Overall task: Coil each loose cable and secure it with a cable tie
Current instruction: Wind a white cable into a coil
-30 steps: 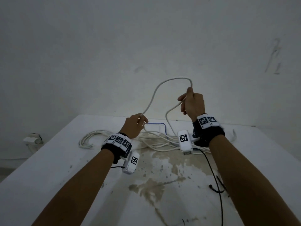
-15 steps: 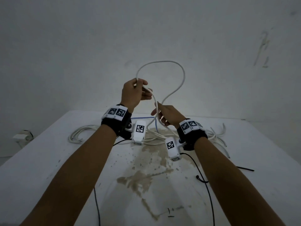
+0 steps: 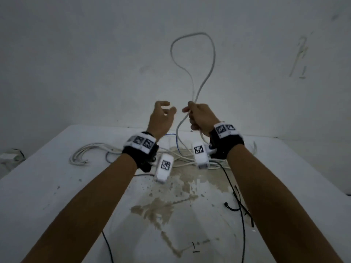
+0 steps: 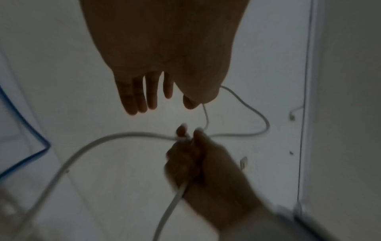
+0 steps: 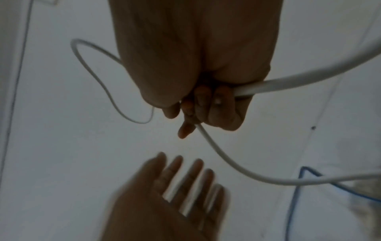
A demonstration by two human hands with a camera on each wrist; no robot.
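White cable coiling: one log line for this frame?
phase: coiling | right hand: grips white cable, one loop up | left hand: open, off cable | tie: none on | table: more cables

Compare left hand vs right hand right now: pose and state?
The left hand is open, fingers spread and holding nothing; the right hand has its fingers curled round the white cable, gripping the base of a raised loop. The left hand is apart from the cable; the right hand touches it. Both are raised above the table, each with a marker wristband.
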